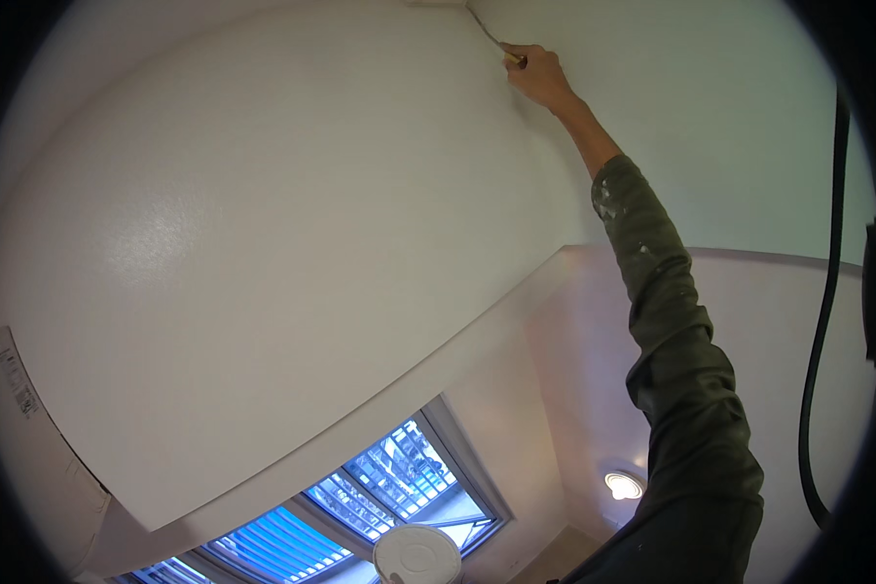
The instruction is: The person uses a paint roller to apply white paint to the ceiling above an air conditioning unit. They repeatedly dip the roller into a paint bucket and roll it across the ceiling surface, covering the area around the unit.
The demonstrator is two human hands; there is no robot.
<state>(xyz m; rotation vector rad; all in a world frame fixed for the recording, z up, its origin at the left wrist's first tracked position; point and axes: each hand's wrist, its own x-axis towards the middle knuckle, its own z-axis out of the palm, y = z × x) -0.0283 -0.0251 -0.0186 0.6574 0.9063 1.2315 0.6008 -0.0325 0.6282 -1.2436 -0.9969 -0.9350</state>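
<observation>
My right arm, in a dark green sleeve with whitish smears, stretches up from the lower right. At its end my right hand (535,76) is closed around a slim hand tool with a yellowish handle (513,59); its exact kind is too small to make out. The hand is raised to the seam where a large white surface (302,214) meets the pale wall (711,146) on the right. A thin dark line runs from the fingers up along that seam; whether it is a blade or a gap, I cannot tell. My left hand is out of view.
A barred window (399,477) lies below the white surface's edge, with a round white lid-like object (417,555) in front. A white rounded unit with a label (19,389) is at far left. A black cable (825,311) hangs at right, near a lit round lamp (624,485).
</observation>
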